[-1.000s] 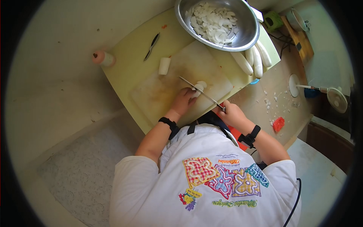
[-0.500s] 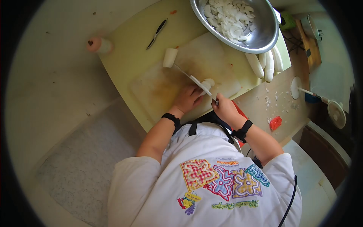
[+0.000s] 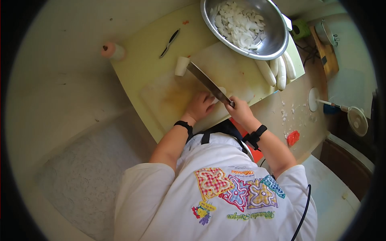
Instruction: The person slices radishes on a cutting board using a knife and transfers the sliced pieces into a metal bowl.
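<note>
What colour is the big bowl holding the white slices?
The bowl is silver-grey, best seen in the head view.

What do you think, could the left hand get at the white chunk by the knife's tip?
Probably yes: bare cutting board separates the left hand from the white chunk, though the knife is close by.

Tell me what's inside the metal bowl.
The metal bowl holds a loose heap of thin white slices, some curved. Bare metal shows on one side; whatever lies beneath the heap is covered and can't be seen.
</note>
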`<action>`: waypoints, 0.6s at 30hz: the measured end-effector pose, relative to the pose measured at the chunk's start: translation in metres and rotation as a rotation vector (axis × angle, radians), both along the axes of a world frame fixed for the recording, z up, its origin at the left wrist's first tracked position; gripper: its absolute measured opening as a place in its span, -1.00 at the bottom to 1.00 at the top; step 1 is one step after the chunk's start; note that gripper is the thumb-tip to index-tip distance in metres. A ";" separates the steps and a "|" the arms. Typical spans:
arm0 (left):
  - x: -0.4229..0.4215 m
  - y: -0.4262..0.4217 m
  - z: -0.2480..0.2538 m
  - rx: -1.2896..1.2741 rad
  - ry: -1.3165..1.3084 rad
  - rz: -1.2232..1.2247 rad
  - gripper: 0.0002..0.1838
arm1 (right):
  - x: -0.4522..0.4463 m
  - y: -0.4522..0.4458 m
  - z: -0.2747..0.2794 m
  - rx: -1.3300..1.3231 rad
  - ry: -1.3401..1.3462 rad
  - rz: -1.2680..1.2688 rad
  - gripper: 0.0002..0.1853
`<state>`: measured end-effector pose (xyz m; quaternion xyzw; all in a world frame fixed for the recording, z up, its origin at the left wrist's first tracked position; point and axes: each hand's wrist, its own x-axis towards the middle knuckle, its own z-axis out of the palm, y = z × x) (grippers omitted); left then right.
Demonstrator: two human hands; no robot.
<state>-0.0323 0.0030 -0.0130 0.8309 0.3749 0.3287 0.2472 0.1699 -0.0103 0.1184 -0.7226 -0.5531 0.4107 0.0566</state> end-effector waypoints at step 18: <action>0.001 -0.003 0.008 0.024 0.018 -0.008 -0.69 | -0.001 -0.050 0.019 0.221 0.056 0.021 -0.76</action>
